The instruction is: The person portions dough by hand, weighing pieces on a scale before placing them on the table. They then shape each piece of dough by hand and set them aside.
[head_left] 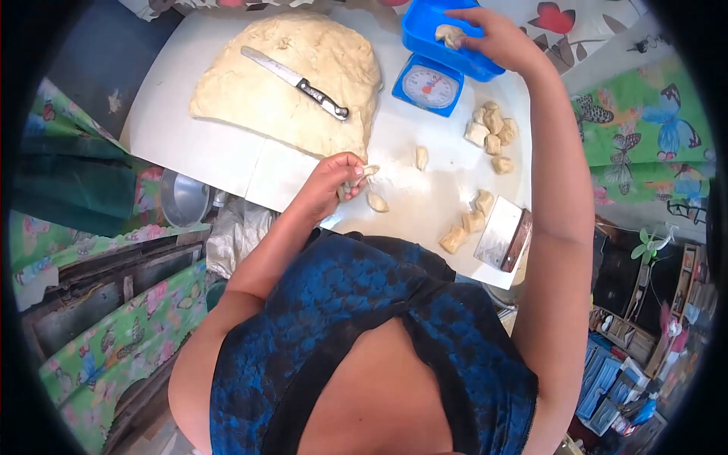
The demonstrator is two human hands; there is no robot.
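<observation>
Only one view is given, taken from the head and directed steeply downward. The white table [227,152] is seen closely, framed by a dark round edge.

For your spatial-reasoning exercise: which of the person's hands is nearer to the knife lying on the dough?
Left. The left hand sits just below the knife, holding a dough piece; the right hand reaches into the blue scale tray, farther off.

The left hand [334,178] sits close to the body, elbow bent, fingers curled shut in a pinch. The right arm stretches far forward, its hand [493,38] cupped, fingers bent downward.
</observation>
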